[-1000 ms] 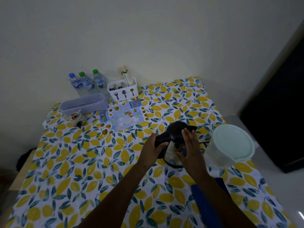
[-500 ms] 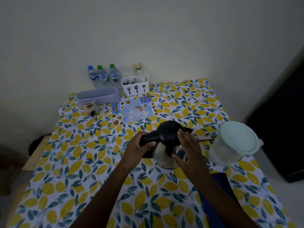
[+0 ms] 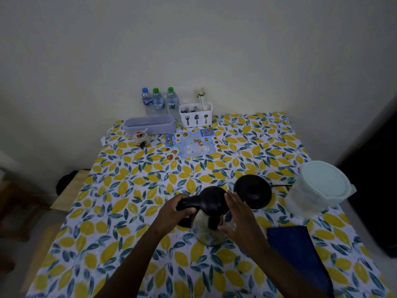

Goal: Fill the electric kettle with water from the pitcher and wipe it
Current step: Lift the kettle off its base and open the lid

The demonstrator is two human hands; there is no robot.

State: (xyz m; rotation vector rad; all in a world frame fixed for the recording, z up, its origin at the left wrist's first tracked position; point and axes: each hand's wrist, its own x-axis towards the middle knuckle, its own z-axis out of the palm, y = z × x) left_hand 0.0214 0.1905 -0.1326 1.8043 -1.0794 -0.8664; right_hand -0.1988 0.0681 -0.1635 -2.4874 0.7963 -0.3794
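Centrally, the kettle [image 3: 211, 224] stands on the lemon-print surface [image 3: 133, 196], lid closed, just left of its round black base [image 3: 253, 191]. Left hand [image 3: 175, 212]: fingers wrapped around the black handle. Right hand [image 3: 238, 218]: fingers spread, curved against the kettle's steel side and lid edge. Pitcher [image 3: 318, 190], lidded, sits near the right edge, well apart from the kettle. Blue cloth [image 3: 298, 250] lies beside the right forearm.

Kettle [image 3: 209, 220] left of base [image 3: 253, 191]; pitcher [image 3: 318, 190] right; cloth [image 3: 298, 252] below.
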